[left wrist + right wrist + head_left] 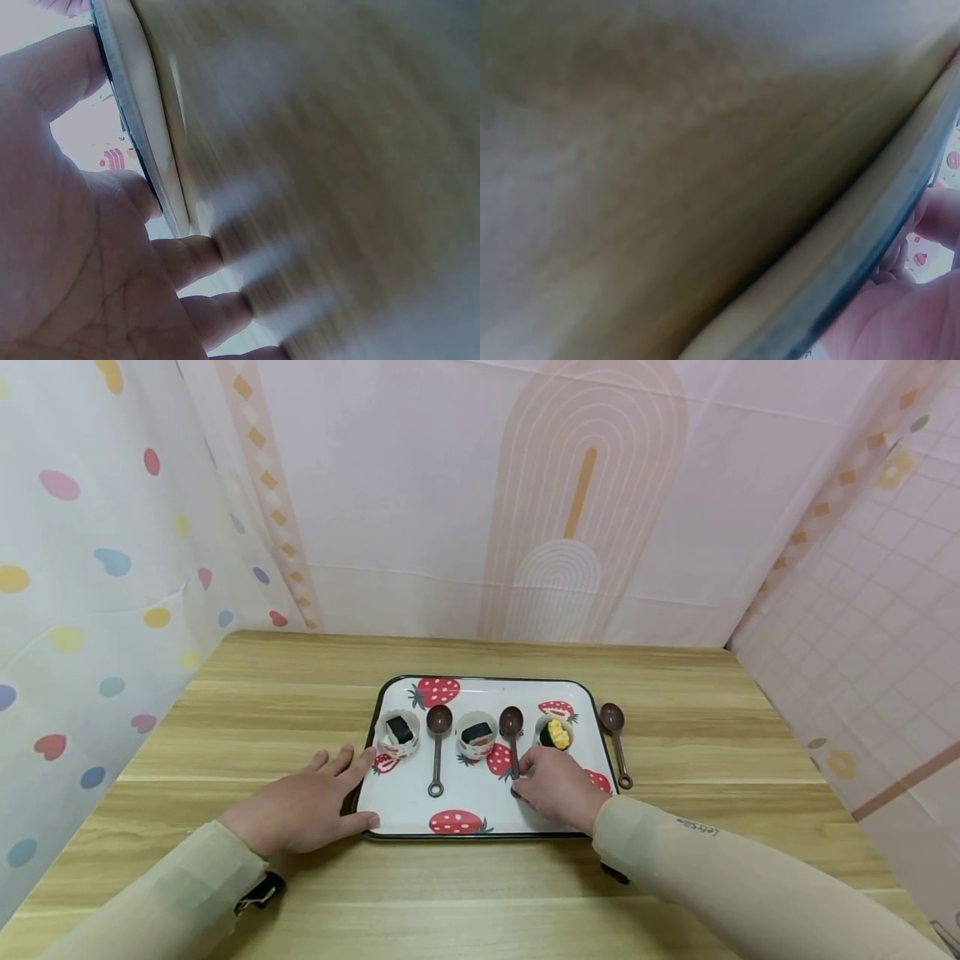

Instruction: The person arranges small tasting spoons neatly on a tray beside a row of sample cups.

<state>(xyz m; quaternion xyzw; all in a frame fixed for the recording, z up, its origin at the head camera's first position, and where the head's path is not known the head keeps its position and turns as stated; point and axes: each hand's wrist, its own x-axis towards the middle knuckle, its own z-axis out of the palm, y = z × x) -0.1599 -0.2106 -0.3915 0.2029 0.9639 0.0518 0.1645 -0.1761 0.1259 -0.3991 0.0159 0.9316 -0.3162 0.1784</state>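
A white strawberry-patterned tray [405, 814] with a dark rim lies on the wooden table. My left hand [303, 806] rests at its left edge, fingers extended; the left wrist view shows the thumb and index finger over the rim. On the tray, my right hand [558, 787] pinches the handle of a brown spoon [512, 722], its bowl pointing away from me. This spoon lies between the middle paper cup [487, 751] and the right one, which holds yellow-topped sushi [556, 735] and is partly hidden by the hand. The right fingertips are mostly hidden in the right wrist view.
Another brown spoon [438, 721] lies between the left cup [389, 748] and the middle cup. Both cups hold seaweed-wrapped rice pieces. A third spoon [612, 718] lies on the table [697, 743] just right of the tray. Patterned curtains [405, 510] hang behind and at both sides.
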